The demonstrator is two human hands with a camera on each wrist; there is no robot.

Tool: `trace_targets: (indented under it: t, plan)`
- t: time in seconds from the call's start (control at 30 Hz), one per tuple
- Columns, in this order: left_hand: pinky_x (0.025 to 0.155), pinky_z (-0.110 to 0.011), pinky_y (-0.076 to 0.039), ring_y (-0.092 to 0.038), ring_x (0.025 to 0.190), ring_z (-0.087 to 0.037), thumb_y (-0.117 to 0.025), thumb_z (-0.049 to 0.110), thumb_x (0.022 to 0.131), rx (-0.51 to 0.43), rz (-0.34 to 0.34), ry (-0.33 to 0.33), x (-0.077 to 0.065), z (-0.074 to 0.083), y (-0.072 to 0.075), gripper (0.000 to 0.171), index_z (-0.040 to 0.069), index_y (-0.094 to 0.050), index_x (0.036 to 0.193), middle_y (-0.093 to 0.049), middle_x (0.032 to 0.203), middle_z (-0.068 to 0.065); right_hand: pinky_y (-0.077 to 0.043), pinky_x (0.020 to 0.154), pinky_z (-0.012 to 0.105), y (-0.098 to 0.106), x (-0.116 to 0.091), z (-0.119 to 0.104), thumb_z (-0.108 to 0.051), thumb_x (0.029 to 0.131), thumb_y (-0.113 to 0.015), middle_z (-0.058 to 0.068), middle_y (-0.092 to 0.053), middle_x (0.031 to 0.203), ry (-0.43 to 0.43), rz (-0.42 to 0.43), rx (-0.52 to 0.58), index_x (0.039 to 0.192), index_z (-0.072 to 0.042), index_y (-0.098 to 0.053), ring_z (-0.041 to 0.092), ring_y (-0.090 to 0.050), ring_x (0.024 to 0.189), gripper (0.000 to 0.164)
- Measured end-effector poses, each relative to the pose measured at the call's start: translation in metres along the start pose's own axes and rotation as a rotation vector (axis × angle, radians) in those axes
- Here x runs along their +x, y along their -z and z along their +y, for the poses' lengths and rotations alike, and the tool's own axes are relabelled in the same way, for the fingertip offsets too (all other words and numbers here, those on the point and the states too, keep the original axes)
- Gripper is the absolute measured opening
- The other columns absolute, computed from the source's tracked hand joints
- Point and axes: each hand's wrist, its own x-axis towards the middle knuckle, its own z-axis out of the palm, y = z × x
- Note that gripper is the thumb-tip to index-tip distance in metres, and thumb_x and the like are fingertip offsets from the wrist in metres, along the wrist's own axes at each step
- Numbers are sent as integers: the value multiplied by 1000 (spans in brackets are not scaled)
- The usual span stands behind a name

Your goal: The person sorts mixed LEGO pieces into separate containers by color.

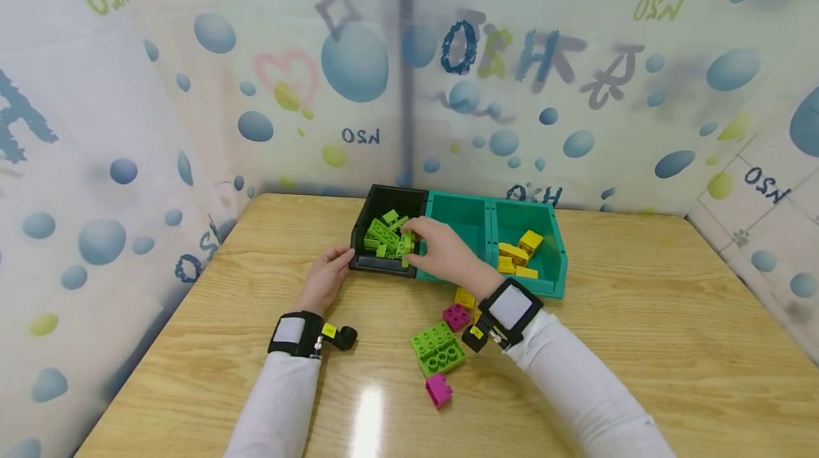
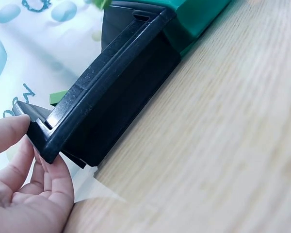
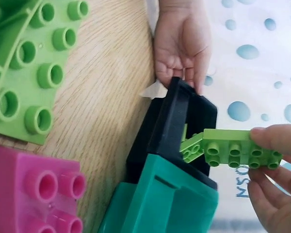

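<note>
My left hand grips the near left corner of the black bin, thumb on the rim and fingers curled beneath it, as the left wrist view shows. Over the same bin, my right hand pinches a long green toy brick between thumb and fingers, its studs showing in the right wrist view. Several green bricks lie heaped inside the black bin. Joined to its right is a teal bin with two compartments.
Yellow bricks lie in the right teal compartment. On the wooden table, in front of the bins, are green bricks, a magenta brick, another magenta brick and a yellow brick. A patterned curtain hangs behind.
</note>
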Motion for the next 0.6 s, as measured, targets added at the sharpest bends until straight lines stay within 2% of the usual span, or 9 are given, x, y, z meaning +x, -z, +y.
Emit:
trace_targets:
  t: [0.17, 0.43, 0.6]
  plan:
    - [75, -15, -42, -49, 85, -1, -49, 9, 98, -7, -2, -9, 1, -1, 0, 20, -3, -50, 113, -49, 97, 5, -46, 94, 38, -8, 10, 5, -12, 85, -70, 10, -60, 122, -62, -15, -80, 124, -5, -56, 26, -55, 112, 42]
    - [75, -15, -42, -49, 85, -1, -50, 10, 98, -10, 4, -9, 2, -2, 1, 17, -1, -51, 111, -50, 96, 5, -45, 91, 39, -20, 21, 16, -17, 81, -75, 6, -67, 114, -82, 0, -286, 117, -10, -61, 26, -56, 102, 39]
    - [73, -15, -43, -49, 83, -1, -51, 8, 97, -37, 6, -13, 3, -3, 2, 10, 3, -53, 106, -50, 94, 6, -43, 82, 37, -25, 24, 15, -25, 79, -77, 4, -69, 103, -68, -13, -382, 103, -11, -63, 24, -53, 92, 31]
